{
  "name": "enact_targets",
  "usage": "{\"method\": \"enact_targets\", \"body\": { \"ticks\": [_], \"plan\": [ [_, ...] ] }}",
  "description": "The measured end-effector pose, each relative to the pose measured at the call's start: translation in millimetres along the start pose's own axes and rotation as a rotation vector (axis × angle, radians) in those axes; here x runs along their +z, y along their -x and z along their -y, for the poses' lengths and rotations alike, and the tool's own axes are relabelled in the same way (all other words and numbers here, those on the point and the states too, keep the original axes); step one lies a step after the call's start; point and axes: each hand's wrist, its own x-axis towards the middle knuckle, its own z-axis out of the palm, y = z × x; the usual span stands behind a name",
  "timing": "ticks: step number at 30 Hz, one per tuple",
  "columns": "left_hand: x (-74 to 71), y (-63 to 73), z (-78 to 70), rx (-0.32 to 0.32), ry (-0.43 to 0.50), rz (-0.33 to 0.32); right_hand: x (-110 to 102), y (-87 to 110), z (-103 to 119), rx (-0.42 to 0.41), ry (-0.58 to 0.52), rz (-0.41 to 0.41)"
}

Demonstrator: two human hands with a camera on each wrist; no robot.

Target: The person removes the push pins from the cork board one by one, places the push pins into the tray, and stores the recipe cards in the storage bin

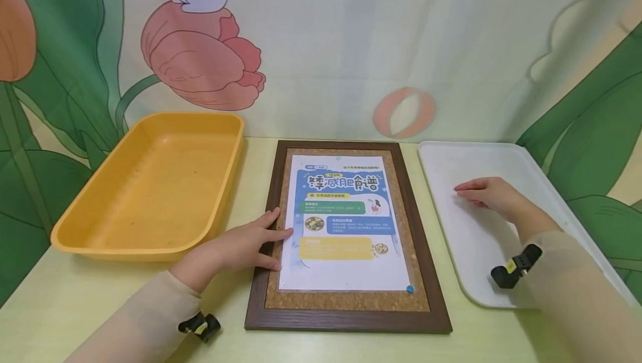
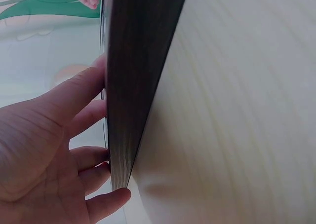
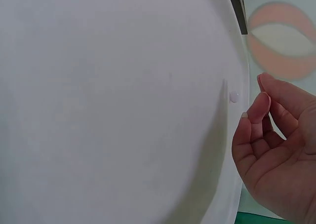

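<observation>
A printed poster (image 1: 346, 274) lies on a cork board (image 1: 351, 300) with a dark brown wooden frame (image 1: 351, 319). A teal pushpin (image 1: 338, 158) sits at the poster's top edge and a blue pushpin (image 1: 410, 289) at its lower right corner. My left hand (image 1: 246, 245) rests spread over the frame's left side, fingertips reaching the poster's edge. Above the white tray (image 1: 481, 274) hovers my right hand (image 1: 494, 198), fingers loosely bent, nothing visible between them. In the right wrist view a small pale round piece (image 3: 234, 96) is on the tray close to these fingertips.
On the left stands a deep yellow tray (image 1: 220, 207) with a few tiny dark specks inside. Everything is on a pale yellow-green table (image 1: 220, 296). Behind it hangs a printed curtain (image 1: 321, 45) with flowers and leaves.
</observation>
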Motion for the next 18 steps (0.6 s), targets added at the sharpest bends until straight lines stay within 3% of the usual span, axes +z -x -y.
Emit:
{"method": "enact_targets", "body": {
  "ticks": [18],
  "plan": [
    [0.6, -0.2, 0.9, 0.011, -0.011, -0.003, 6.2, 14.7, 9.6, -0.002, 0.017, 0.037]
  ]
}}
